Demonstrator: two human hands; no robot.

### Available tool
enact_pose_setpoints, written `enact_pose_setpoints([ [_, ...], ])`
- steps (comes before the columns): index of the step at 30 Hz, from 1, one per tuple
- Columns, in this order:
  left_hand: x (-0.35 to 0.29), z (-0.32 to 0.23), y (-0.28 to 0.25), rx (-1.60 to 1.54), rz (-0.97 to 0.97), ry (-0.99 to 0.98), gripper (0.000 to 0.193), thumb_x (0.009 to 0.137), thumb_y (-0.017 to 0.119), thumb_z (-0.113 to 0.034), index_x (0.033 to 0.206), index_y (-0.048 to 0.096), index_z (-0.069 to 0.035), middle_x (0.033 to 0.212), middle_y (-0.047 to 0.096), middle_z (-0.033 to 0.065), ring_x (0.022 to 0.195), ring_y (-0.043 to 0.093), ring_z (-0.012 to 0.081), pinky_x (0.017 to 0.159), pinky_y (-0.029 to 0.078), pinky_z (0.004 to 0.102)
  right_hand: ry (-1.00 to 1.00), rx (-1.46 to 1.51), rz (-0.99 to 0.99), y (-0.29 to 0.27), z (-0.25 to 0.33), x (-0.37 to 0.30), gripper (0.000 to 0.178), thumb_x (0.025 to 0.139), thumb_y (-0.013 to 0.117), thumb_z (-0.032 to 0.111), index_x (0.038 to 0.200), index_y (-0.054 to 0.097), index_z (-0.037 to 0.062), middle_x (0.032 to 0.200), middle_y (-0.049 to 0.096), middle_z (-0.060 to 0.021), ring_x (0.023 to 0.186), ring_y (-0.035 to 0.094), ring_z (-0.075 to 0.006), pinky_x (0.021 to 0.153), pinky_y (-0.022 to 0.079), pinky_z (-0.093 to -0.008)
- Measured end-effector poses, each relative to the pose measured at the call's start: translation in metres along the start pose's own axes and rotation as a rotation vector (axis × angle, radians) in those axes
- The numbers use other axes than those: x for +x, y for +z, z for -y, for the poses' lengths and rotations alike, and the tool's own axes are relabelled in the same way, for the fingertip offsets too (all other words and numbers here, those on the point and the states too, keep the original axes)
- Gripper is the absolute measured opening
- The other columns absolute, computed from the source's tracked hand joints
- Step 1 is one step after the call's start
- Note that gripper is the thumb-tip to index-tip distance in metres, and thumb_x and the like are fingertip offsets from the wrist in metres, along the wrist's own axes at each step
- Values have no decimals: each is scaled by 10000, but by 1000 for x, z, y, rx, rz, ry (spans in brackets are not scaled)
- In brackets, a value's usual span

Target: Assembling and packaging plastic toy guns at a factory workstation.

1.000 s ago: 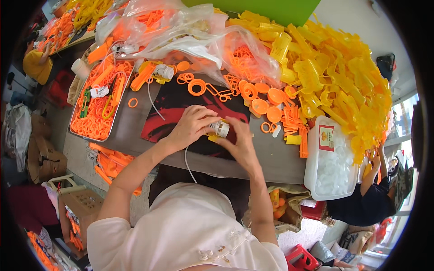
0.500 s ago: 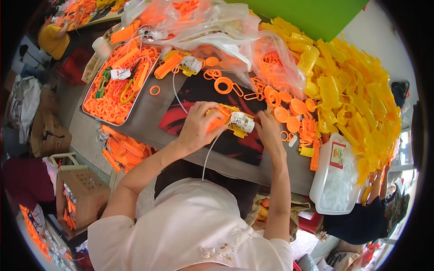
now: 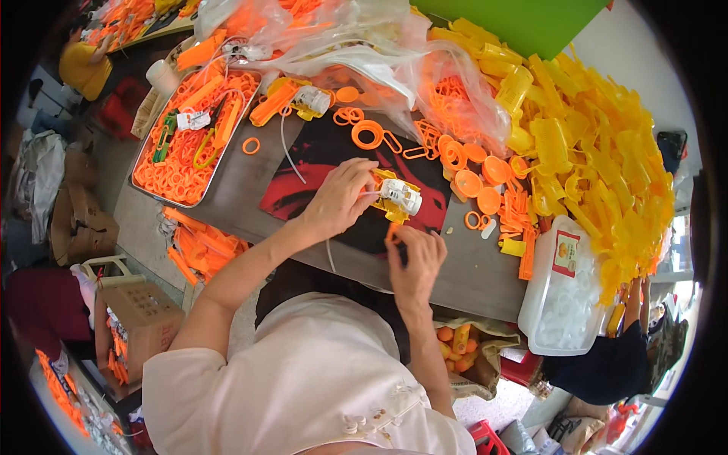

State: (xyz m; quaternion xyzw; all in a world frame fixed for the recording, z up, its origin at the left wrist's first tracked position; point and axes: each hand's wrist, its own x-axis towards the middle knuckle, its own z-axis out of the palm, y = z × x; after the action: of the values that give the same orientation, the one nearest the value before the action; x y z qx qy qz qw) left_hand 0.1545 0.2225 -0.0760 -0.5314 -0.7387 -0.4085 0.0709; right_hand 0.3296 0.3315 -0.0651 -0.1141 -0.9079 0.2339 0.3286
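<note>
My left hand (image 3: pixel 339 200) is closed on the near end of a yellow plastic shell (image 3: pixel 400 217), over a black and red mat (image 3: pixel 303 163). A white ribbed mechanism (image 3: pixel 402 196) sits in the shell. From it a thin white tube (image 3: pixel 331 256) runs under my left hand and hangs past the table edge. Just below the shell, my right hand (image 3: pixel 418 262) pinches a small orange plastic piece (image 3: pixel 392 233), partly hidden by the fingers. Another yellow shell (image 3: pixel 312 101) with an orange part and white mechanism lies beyond the mat.
A metal tray (image 3: pixel 135 176) of orange rings holds snips at the left. Orange rings and discs (image 3: pixel 469 183) lie right of the mat, before plastic bags (image 3: pixel 364 53). Yellow shells (image 3: pixel 584 152) are heaped at far right, behind a white tub (image 3: pixel 563 303) of clear parts.
My right hand has moved from the shell's right end down and left, and now pinches an orange piece. The orange part seen under my left fingers no longer shows there.
</note>
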Motion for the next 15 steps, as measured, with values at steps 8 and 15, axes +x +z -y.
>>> enact_pose_setpoints([
  [8,-13,-29,19,87,-177,-146,172,916,602,-150,1012,521,-33,1230,547,153,1172,502,331,950,385,429,-83,-110,-31,28,6,12,329,766,751,83,1085,671,92,1086,670,-13,1003,573,-205,944,359,-400],
  [15,-14,-27,17,110,-161,-165,167,915,610,-159,1001,519,-48,1215,552,143,1169,503,322,935,389,427,-137,-251,-55,34,9,5,308,765,747,101,1070,702,102,1100,651,15,980,545,-196,927,346,-390],
])
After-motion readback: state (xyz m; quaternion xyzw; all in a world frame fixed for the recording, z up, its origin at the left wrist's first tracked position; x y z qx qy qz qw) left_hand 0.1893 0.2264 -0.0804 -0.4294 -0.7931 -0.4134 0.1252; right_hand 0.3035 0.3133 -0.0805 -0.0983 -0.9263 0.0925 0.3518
